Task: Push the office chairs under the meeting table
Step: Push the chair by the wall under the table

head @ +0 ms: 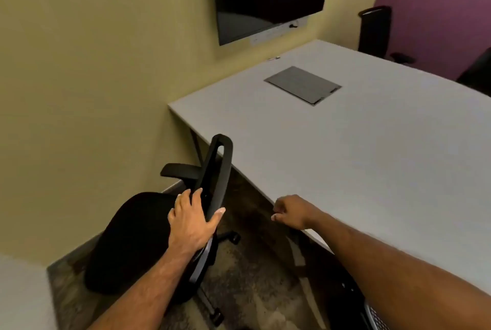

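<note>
Chair (132,236) sat side-on beside bench (345,157), not tucked. Left grip (190,220) clasped its backrest (219,167); right grip (291,211) was curled, empty. Far chair (374,32): unclear.

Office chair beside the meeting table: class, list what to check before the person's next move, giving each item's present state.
1. Grip: the left hand holds the office chair by its backrest: ok.
2. Facing: the chair faces the meeting table: not ok; it faces the wall.
3. Help: the right hand is free: ok; curled, holding nothing.
4. Fit: the armrest passes under the table: cannot tell.
5. Space under the table is free: cannot tell; the top hides it.
</note>
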Tool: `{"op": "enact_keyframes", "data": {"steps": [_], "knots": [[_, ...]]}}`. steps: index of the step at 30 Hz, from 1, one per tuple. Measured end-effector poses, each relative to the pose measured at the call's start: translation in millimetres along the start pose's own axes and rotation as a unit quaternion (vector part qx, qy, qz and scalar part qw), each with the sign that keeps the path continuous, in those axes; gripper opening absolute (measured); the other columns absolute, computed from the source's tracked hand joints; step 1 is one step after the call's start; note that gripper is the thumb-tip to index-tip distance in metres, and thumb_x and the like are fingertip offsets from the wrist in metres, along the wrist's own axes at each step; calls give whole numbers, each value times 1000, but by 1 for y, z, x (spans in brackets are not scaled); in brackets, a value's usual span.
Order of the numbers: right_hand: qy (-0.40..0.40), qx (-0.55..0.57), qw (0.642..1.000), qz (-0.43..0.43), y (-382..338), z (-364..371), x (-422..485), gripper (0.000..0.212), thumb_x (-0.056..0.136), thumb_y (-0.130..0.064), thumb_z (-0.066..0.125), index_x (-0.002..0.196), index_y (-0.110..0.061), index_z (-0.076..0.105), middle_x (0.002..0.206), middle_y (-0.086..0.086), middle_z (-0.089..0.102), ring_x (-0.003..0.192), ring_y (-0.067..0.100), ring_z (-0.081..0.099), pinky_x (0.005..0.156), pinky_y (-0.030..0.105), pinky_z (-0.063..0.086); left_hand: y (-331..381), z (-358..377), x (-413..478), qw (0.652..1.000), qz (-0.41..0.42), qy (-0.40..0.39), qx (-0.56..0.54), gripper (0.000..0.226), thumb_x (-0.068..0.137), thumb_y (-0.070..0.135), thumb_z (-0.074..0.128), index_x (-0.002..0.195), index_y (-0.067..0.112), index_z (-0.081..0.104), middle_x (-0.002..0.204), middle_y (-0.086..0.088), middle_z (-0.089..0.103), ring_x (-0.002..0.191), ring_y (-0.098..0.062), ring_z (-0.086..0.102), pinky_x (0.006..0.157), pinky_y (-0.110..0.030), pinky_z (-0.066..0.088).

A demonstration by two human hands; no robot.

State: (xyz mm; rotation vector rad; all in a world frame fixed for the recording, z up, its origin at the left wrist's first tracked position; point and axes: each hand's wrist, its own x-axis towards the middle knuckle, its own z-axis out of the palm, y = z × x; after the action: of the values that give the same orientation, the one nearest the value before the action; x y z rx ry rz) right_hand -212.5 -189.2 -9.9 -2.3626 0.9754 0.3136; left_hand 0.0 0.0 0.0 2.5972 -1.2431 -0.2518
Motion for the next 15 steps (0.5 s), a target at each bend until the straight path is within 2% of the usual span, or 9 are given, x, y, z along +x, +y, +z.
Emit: {"op": "enact_keyframes", "data": {"steps": [3,6,8,12,15], "knots": [[-9,-7,1000,-17,-11,-1,13,48,92,-40,66,130,-13,59,132,10,62,119,25,58,100,36,48,2,2,-5,995,-76,-44,-37,104,81,82,45,156,17,13,161,-15,18,149,-36,19,115,-59,29],[9,-19,998,-53,-24,-5,25,61,91,-44,65,142,-17,47,144,9,50,130,26,49,108,39,42,3,5,-6,986,-121,-91,-74,110,76,86,46,157,23,6,159,-14,23,143,-37,33,109,-57,38],[36,-27,995,-90,-35,-10,33,63,92,-47,63,145,-20,43,149,8,44,133,25,44,109,38,38,3,7,-8,983,-126,-97,-87,109,76,86,46,157,26,5,159,-13,26,139,-37,38,106,-56,42],[100,-25,983,-154,-65,-29,50,61,94,-47,60,145,-17,43,148,9,45,133,26,43,108,38,36,2,13,-19,985,-126,-105,-56,110,76,87,44,157,27,-1,162,-8,21,140,-36,37,105,-55,43],[106,-33,977,-184,-81,-35,57,58,94,-47,60,141,-17,47,146,8,47,131,26,45,108,39,39,-1,13,-26,986,-122,-100,-53,108,78,84,46,158,28,-1,161,-5,25,137,-34,41,103,-51,45]]}}
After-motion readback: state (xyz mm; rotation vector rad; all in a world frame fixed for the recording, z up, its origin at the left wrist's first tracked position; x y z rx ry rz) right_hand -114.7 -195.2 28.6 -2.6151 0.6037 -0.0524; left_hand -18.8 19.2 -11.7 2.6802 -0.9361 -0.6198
